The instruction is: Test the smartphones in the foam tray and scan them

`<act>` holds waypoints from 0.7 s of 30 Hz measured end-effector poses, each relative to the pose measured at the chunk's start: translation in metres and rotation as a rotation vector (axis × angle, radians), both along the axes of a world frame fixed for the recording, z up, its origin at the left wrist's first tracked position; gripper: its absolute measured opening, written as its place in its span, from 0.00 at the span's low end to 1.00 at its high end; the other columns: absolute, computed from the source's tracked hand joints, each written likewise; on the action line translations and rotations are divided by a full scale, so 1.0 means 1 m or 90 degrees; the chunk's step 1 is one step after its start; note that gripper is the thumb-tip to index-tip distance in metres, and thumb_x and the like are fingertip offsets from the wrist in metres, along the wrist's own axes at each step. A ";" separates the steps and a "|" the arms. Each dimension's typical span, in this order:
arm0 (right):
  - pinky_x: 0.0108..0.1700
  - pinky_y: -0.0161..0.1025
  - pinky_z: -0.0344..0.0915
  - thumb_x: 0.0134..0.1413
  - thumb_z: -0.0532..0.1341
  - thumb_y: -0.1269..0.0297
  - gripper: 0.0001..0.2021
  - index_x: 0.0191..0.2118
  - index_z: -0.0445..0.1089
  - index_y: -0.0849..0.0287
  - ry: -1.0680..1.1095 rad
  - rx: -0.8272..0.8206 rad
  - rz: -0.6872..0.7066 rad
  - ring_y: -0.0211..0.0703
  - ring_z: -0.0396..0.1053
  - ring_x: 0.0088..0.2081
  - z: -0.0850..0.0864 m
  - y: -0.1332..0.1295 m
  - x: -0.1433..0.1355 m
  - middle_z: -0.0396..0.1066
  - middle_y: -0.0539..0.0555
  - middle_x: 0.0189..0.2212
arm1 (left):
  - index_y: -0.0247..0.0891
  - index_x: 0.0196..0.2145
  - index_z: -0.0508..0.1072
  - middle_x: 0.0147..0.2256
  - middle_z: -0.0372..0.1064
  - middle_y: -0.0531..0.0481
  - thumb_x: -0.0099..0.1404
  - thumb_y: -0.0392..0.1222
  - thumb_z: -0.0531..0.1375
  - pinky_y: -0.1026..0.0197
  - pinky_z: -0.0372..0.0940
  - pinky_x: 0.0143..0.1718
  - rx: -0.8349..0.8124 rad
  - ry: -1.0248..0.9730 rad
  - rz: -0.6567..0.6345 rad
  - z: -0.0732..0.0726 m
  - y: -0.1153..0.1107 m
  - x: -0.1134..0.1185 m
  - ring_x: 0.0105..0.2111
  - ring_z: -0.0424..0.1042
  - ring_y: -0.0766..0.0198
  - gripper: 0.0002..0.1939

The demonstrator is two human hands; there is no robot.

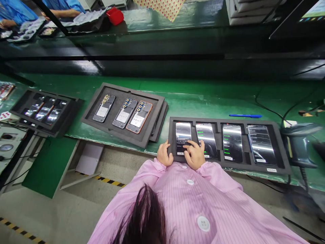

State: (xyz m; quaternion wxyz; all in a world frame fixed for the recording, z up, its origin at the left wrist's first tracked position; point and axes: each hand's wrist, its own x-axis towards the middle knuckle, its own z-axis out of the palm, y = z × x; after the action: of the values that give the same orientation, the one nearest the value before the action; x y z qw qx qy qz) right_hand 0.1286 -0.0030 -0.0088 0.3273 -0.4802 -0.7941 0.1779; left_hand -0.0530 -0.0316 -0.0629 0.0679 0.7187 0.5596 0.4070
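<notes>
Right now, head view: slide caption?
Right hand over leftmost black rectangular phone in four-phone black foam tray; left hand at tray corner.

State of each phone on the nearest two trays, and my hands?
Leftmost black glass phone, black foam tray: face up, lit
Middle two phones: face up, green text
Rightmost phone: face up, text showing
Three open-backed rectangular phones: backs up, internals exposed
Left hand: at tray's left edge
Right hand: extended over leftmost phone

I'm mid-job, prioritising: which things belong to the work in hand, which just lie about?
Apparently in use:
Black rectangular foam tray, left hand at its edge
Four slim dark-screened phones inside, leftmost partly under right hand

Apparently lying about:
Slim blue pen
Red plastic container
</notes>
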 end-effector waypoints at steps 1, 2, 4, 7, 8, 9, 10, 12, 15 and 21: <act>0.58 0.64 0.38 0.53 0.53 0.70 0.10 0.23 0.53 0.56 0.010 0.014 0.001 0.51 0.68 0.46 0.000 0.000 0.000 0.76 0.49 0.31 | 0.34 0.47 0.60 0.48 0.66 0.34 0.59 0.40 0.49 0.54 0.65 0.34 0.003 -0.003 0.001 0.000 0.000 0.000 0.42 0.67 0.54 0.18; 0.58 0.64 0.38 0.53 0.53 0.70 0.10 0.23 0.53 0.56 0.018 0.028 0.001 0.50 0.68 0.46 0.000 0.000 0.001 0.76 0.49 0.31 | 0.34 0.47 0.60 0.48 0.66 0.34 0.59 0.40 0.49 0.54 0.65 0.34 0.004 -0.005 0.002 0.001 0.000 0.001 0.41 0.67 0.54 0.18; 0.58 0.64 0.39 0.53 0.53 0.71 0.10 0.23 0.52 0.56 0.022 0.043 0.004 0.50 0.68 0.46 0.000 0.000 0.001 0.76 0.49 0.31 | 0.34 0.47 0.60 0.48 0.66 0.35 0.59 0.41 0.48 0.54 0.65 0.34 0.003 -0.008 0.004 0.000 0.000 0.001 0.41 0.67 0.54 0.18; 0.57 0.64 0.40 0.52 0.53 0.70 0.09 0.24 0.52 0.56 0.006 0.041 0.008 0.51 0.68 0.47 0.001 0.000 0.000 0.76 0.50 0.33 | 0.34 0.47 0.60 0.48 0.66 0.35 0.59 0.41 0.48 0.52 0.65 0.37 0.001 -0.006 0.002 0.000 0.000 0.001 0.42 0.67 0.54 0.18; 0.57 0.65 0.40 0.52 0.53 0.70 0.09 0.25 0.52 0.56 -0.004 0.033 0.008 0.52 0.67 0.47 0.001 0.001 0.000 0.76 0.50 0.34 | 0.34 0.47 0.60 0.49 0.65 0.34 0.59 0.41 0.48 0.51 0.65 0.38 -0.001 -0.005 0.001 0.000 0.000 0.001 0.42 0.67 0.53 0.18; 0.56 0.66 0.40 0.52 0.53 0.70 0.09 0.25 0.52 0.56 -0.015 0.021 0.007 0.53 0.66 0.48 0.001 0.001 -0.001 0.76 0.51 0.36 | 0.34 0.48 0.60 0.49 0.65 0.34 0.59 0.41 0.48 0.51 0.65 0.38 -0.003 -0.004 0.000 0.000 0.000 0.001 0.42 0.67 0.53 0.18; 0.56 0.67 0.39 0.52 0.53 0.69 0.08 0.26 0.52 0.56 -0.026 0.009 0.005 0.54 0.66 0.49 0.002 0.001 -0.002 0.75 0.52 0.37 | 0.34 0.48 0.59 0.49 0.65 0.34 0.59 0.41 0.48 0.51 0.65 0.39 -0.005 -0.003 0.000 0.000 0.000 0.000 0.43 0.68 0.53 0.19; 0.55 0.69 0.39 0.52 0.53 0.69 0.08 0.26 0.51 0.55 -0.038 -0.004 0.000 0.56 0.65 0.50 0.002 0.002 -0.003 0.75 0.53 0.38 | 0.35 0.48 0.59 0.49 0.65 0.34 0.60 0.42 0.48 0.50 0.65 0.39 -0.012 -0.001 -0.001 0.000 0.000 0.000 0.42 0.68 0.53 0.19; 0.55 0.67 0.41 0.52 0.52 0.70 0.09 0.26 0.50 0.55 -0.012 0.030 -0.011 0.54 0.66 0.49 0.001 0.002 -0.002 0.76 0.52 0.36 | 0.35 0.48 0.59 0.48 0.65 0.34 0.59 0.42 0.48 0.50 0.65 0.39 -0.006 0.001 -0.003 0.002 0.001 0.000 0.42 0.68 0.53 0.19; 0.57 0.64 0.43 0.52 0.53 0.70 0.10 0.25 0.49 0.55 0.041 0.089 -0.024 0.51 0.69 0.45 -0.001 0.000 0.001 0.75 0.51 0.31 | 0.34 0.47 0.60 0.48 0.66 0.35 0.59 0.41 0.48 0.52 0.65 0.38 0.005 -0.001 0.002 0.003 0.001 0.000 0.41 0.67 0.54 0.18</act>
State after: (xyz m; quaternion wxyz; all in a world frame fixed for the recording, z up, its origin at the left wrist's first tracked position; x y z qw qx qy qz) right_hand 0.1291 -0.0027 -0.0102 0.3890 -0.4650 -0.7844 0.1311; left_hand -0.0533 -0.0304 -0.0595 0.0648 0.7180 0.5591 0.4095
